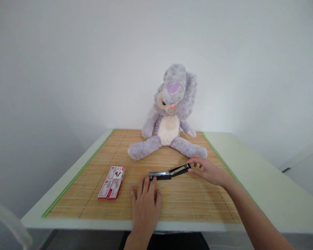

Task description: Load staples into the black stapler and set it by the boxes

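A black stapler (160, 176) lies folded wide open on the bamboo mat, its metal staple channel facing up. My left hand (145, 205) rests palm down with spread fingers, the fingertips at the stapler's left end. My right hand (206, 169) pinches the tip of the stapler's raised top arm between thumb and fingers at the right. Left of my hands lie several small red and white boxes (111, 182), side by side on the mat.
A grey plush rabbit (168, 128) sits at the back of the bamboo mat (94, 205), legs spread towards me. The mat has green edging and covers the middle of a white table (266, 187). A pale wall stands behind.
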`<state>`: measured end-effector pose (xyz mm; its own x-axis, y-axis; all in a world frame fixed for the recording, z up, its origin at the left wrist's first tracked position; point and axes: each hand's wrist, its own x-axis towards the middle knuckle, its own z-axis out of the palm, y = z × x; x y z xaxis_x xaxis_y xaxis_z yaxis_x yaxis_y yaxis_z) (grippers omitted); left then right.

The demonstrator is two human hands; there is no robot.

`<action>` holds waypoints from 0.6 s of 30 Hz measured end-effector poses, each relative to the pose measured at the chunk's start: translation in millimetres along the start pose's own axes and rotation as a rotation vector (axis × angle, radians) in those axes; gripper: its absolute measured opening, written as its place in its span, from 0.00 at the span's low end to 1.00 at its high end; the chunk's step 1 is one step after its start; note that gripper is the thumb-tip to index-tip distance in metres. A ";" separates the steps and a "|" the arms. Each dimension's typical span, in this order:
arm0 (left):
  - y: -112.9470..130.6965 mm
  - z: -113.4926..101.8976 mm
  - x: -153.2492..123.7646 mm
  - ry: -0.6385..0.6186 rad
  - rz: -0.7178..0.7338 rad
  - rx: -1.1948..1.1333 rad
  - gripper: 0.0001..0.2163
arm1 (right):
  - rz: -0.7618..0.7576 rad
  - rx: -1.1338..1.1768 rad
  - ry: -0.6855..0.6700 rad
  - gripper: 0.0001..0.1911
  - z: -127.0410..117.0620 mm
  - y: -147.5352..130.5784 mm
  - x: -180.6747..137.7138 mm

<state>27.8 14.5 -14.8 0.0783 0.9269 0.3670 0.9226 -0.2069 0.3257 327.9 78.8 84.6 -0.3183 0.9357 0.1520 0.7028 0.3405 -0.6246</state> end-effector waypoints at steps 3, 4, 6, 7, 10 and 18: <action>-3.2 1.6 2.8 -0.036 0.008 -0.006 0.24 | 0.031 0.022 0.022 0.16 9.2 10.3 -9.3; -4.8 2.5 3.9 -0.043 0.013 -0.008 0.24 | 0.050 0.031 0.026 0.16 12.2 12.7 -12.1; -8.4 4.1 6.0 -0.051 0.029 -0.013 0.24 | 0.096 0.054 0.043 0.18 17.6 16.5 -17.3; -10.3 4.7 6.8 -0.054 0.040 -0.016 0.24 | 0.117 0.066 0.053 0.18 19.9 17.9 -19.6; -15.3 5.2 8.4 -0.071 0.075 -0.025 0.25 | 0.157 0.091 0.091 0.20 25.1 20.1 -25.2; -23.1 6.6 10.0 -0.079 0.090 -0.085 0.24 | 0.178 0.228 0.215 0.26 47.1 15.8 -35.8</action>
<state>9.8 30.6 -24.4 0.1915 0.9246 0.3294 0.8753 -0.3127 0.3688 320.4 46.4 33.2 -0.0460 0.9847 0.1681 0.5674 0.1642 -0.8069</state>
